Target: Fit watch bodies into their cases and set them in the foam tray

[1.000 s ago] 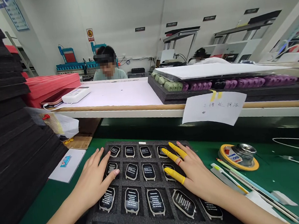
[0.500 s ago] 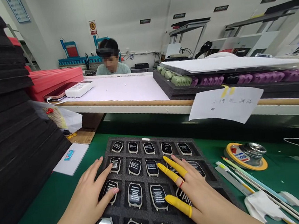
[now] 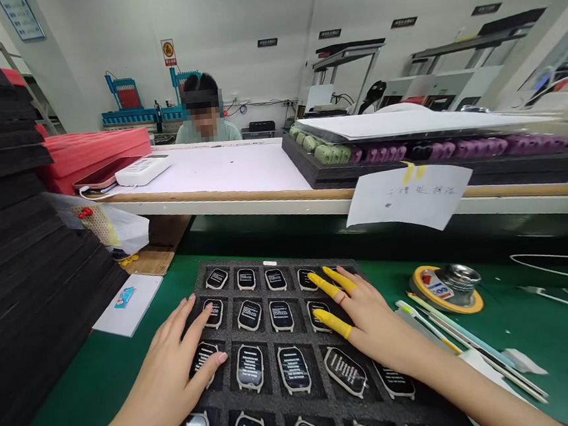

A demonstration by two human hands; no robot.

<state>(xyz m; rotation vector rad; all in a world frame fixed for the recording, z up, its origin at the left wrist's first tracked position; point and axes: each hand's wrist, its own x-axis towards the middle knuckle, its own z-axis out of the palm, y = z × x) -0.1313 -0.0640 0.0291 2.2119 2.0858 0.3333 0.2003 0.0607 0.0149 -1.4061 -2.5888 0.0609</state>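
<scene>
A black foam tray (image 3: pixel 270 345) holds rows of watch faces with lit screens, one of them a watch (image 3: pixel 294 370) near the middle. Resting on the tray's left columns, my left hand (image 3: pixel 173 368) has its fingers spread, the index fingertip on a watch (image 3: pixel 214 314) in the second row. My right hand (image 3: pixel 366 305), with yellow covers on three fingers, lies spread over the upper right part of the tray. Its fingertips are at a top-row watch (image 3: pixel 306 279) and the watch (image 3: pixel 319 316) below. Neither hand holds anything.
Black foam sheets (image 3: pixel 14 263) are stacked at the left. A tape roll (image 3: pixel 427 286) and thin tools (image 3: pixel 453 331) lie right of the tray. Behind is a raised shelf (image 3: pixel 240 170) with red foam (image 3: pixel 99 149) and earbud-like cases (image 3: pixel 328 153). A person (image 3: pixel 206 114) sits beyond.
My right hand has moved up the tray, away from me, uncovering watches in the third row. My left hand stays in nearly the same place. The view has shifted slightly.
</scene>
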